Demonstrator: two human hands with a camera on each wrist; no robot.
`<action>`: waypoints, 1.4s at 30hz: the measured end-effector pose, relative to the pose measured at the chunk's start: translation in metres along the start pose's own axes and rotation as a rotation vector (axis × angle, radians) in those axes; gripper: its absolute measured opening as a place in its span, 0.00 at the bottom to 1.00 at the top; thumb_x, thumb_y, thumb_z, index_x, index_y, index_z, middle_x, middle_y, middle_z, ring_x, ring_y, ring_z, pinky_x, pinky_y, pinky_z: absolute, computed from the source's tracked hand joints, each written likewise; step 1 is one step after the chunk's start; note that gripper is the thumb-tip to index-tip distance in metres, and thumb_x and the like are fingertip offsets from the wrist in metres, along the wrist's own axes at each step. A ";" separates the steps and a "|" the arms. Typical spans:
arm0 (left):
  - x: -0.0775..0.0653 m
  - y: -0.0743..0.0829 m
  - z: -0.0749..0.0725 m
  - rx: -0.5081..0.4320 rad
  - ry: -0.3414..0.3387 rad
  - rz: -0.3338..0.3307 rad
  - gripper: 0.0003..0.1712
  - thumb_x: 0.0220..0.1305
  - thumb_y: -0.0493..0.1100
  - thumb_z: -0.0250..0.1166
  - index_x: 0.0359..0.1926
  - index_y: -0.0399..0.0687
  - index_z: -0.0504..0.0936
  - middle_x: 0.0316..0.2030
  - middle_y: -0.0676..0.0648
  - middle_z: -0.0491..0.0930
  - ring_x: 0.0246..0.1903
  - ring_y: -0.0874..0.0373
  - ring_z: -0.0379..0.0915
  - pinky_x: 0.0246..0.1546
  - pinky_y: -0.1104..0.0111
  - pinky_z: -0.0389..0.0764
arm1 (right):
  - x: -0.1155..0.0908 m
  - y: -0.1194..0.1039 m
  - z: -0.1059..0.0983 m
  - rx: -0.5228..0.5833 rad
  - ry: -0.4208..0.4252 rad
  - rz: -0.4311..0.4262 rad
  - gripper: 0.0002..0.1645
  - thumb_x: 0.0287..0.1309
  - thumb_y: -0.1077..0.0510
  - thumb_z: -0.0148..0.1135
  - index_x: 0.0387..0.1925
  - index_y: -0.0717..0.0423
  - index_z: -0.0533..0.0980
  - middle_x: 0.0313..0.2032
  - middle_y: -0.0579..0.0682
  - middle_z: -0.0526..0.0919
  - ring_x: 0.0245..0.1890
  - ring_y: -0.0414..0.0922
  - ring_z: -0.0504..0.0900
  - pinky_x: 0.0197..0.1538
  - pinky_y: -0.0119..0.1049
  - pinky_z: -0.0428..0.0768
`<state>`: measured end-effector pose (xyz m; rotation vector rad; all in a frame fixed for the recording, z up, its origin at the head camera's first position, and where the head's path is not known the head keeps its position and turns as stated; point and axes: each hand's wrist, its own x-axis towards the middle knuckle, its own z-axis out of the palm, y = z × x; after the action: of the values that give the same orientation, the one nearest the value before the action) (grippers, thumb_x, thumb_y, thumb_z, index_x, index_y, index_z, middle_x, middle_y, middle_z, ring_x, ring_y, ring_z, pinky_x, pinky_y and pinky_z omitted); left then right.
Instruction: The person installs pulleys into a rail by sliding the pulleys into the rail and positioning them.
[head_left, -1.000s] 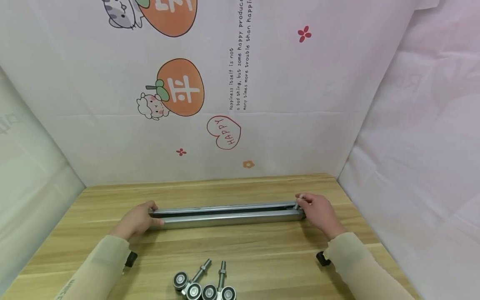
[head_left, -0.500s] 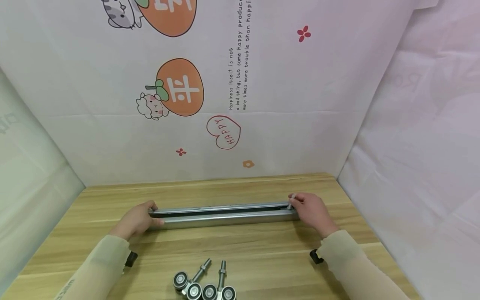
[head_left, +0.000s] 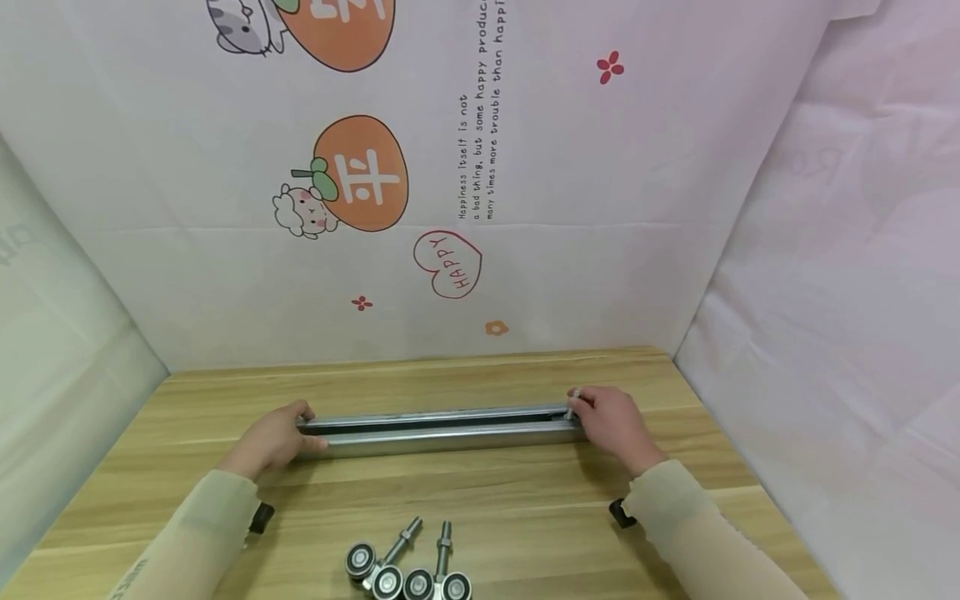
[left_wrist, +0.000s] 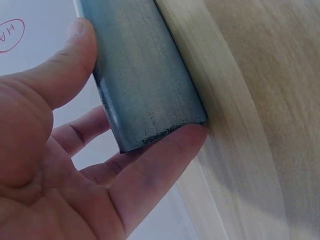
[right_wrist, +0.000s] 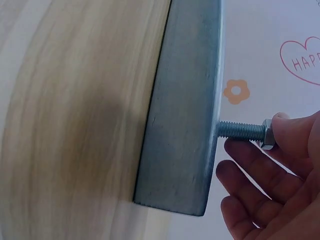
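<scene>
A long silver metal rail [head_left: 450, 440] with a slot along its top lies across the wooden table. My left hand [head_left: 272, 435] holds its left end; the left wrist view has the thumb on the slot-side edge and fingers around the cut end [left_wrist: 155, 100]. Near the other end, my right hand [head_left: 617, 421] pinches an upright threaded bolt [right_wrist: 243, 131] by thumb and fingers at its nut [right_wrist: 268, 135]. The bolt sticks out of the slot side. Whatever it joins inside the rail is hidden, apart from a dark bit in the slot.
Two roller trolleys, each with black-rimmed wheels and a threaded bolt, lie at the table's front: one left [head_left: 361, 559], one right [head_left: 457, 587]. White printed cloth [head_left: 540, 275] stands behind the table [head_left: 525, 508] and at both sides.
My right hand has moved left along the rail, and the bolt has slid with it in the slot. The left hand and the rail's left end have stayed put.
</scene>
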<state>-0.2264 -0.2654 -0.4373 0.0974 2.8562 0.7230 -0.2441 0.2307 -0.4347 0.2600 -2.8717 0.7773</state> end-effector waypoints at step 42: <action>0.000 0.003 -0.002 -0.006 0.000 -0.009 0.36 0.50 0.57 0.70 0.52 0.37 0.72 0.48 0.33 0.74 0.45 0.40 0.71 0.43 0.46 0.70 | 0.019 -0.082 0.050 0.019 -0.102 -0.135 0.11 0.65 0.52 0.55 0.35 0.50 0.82 0.19 0.39 0.74 0.21 0.39 0.71 0.30 0.36 0.72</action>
<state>-0.2269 -0.2634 -0.4345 0.0839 2.8525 0.7303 -0.2510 0.1329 -0.4338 0.5045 -2.9046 0.7877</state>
